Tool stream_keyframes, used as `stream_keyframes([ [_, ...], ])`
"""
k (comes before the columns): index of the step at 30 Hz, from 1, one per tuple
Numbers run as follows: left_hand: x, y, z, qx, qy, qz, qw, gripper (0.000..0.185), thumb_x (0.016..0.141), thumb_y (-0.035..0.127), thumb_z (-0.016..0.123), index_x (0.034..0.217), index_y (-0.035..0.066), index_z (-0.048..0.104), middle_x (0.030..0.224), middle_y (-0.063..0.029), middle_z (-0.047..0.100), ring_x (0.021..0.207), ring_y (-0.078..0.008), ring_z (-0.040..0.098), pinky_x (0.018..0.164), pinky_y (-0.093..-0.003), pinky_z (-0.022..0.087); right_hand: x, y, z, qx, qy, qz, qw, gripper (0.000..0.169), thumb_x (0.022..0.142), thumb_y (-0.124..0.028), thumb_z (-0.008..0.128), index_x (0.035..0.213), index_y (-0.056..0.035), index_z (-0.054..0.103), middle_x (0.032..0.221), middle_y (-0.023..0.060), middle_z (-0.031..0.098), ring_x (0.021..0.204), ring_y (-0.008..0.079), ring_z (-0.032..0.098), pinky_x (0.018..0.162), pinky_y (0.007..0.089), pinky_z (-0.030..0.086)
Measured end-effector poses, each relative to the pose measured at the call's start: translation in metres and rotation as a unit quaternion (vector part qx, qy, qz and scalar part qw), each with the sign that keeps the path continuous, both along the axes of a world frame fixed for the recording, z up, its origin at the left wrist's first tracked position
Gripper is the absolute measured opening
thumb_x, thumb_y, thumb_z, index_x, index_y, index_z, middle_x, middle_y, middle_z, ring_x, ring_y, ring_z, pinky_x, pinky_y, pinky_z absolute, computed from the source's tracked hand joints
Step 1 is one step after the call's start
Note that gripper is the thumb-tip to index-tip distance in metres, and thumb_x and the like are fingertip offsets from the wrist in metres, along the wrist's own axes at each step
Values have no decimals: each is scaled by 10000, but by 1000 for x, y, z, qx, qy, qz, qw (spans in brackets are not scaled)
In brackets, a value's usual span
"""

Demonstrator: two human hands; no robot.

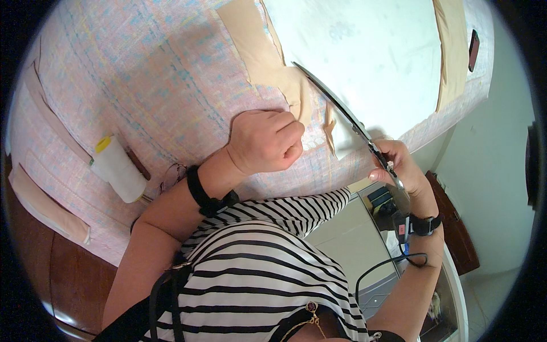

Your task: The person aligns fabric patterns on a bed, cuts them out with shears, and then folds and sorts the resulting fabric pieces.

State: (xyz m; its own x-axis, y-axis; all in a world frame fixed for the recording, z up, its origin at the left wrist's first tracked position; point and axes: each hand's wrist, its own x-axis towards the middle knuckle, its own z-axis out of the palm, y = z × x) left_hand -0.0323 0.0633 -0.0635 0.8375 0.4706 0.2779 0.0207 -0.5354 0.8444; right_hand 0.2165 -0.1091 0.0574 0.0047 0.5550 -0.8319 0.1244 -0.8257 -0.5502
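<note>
My left hand [268, 141] is a closed fist at the narrow end of a beige fabric strip [295, 83], which runs in beneath its fingers. Large metal scissors [337, 100] are in my right hand [395, 164], their long blades pointing up and to the left. The blade tips lie by the notched lower-left corner of a large white sheet [363, 55], over beige fabric that shows along both of its sides. A small white-and-beige scrap [342, 137] lies between my hands, below the blades.
A patterned pink cloth [171, 85] covers the work surface. At left are a white thread cone [122, 171], a dark brown bar-like object [138, 163] and a folded beige piece [51, 205]. A dark red-brown object [473, 51] lies far right. An open drawer [380, 205] is near my right wrist.
</note>
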Motion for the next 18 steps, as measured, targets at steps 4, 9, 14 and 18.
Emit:
stream_keyframes([
  [4,0,1,-1,-7,-1,-3,1000,159,603,27,663,719,111,594,627,-33,530,493,-212,545,427,-317,420,9,14,9,-38,-15,11,999,432,682,-299,916,739,-24,587,648,-71,420,617,71,374,531,255,297],
  [9,0,2,0,-1,-5,-4,1000,165,600,23,657,727,110,597,631,-32,535,496,-209,550,430,-316,425,23,25,5,-21,-29,73,997,446,669,-295,922,755,-24,580,652,-69,391,626,72,369,535,259,291],
  [14,2,-1,-1,-1,-6,16,1000,161,622,60,630,633,127,484,609,-25,441,488,-192,511,441,-315,417,31,28,1,-19,-36,94,995,490,671,-337,916,756,-26,548,661,-67,357,636,78,351,534,272,284],
  [18,2,-1,-2,-4,-10,17,1000,165,623,62,634,636,127,482,610,-19,441,497,-184,516,442,-315,420,31,34,2,-28,-42,102,993,519,670,-357,913,756,-26,524,654,-57,330,637,91,340,534,284,281],
])
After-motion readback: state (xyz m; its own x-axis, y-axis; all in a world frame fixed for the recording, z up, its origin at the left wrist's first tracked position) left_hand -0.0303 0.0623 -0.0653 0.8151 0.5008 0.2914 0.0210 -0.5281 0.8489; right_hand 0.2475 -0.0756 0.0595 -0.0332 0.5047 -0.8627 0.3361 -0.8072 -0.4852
